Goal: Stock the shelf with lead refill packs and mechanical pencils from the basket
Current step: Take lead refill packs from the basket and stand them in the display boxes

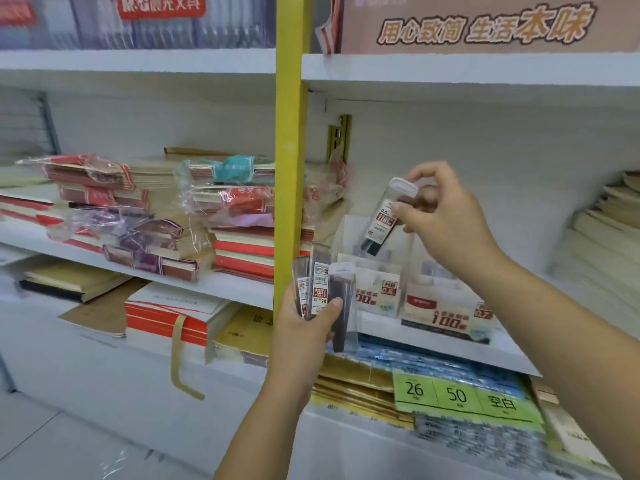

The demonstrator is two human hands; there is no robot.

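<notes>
From my head camera, my right hand [446,216] is raised in front of the white shelf [450,344] on the right side of the scene. Its thumb and fingers pinch a single lead refill pack [381,223] around the upper part, just below the white cap. The pack is tilted, cap up and to the right, dark lead end down and to the left. It hangs in the air above the clear display boxes [446,313] that stand on the shelf, and does not touch them. The boxes carry red-and-white labels with "100", and one shows "HB 0.5".

My left hand [304,327] is lower and nearer, just left of those boxes and in front of the foot of the yellow upright post [289,133]. It grips a fan of three more packs [322,289], fingers curled behind them and the thumb pressed across the front. These packs stand roughly upright, tops up. The two hands are apart, the right one higher and farther than the left.

To the left of the post, stacks of plastic-wrapped notebooks [156,209] lie on the shelves. Under the shelf with the boxes, green price tags [457,396] read "26" and "50". At the far right lie piles of pale paper goods [606,237], blurred.
</notes>
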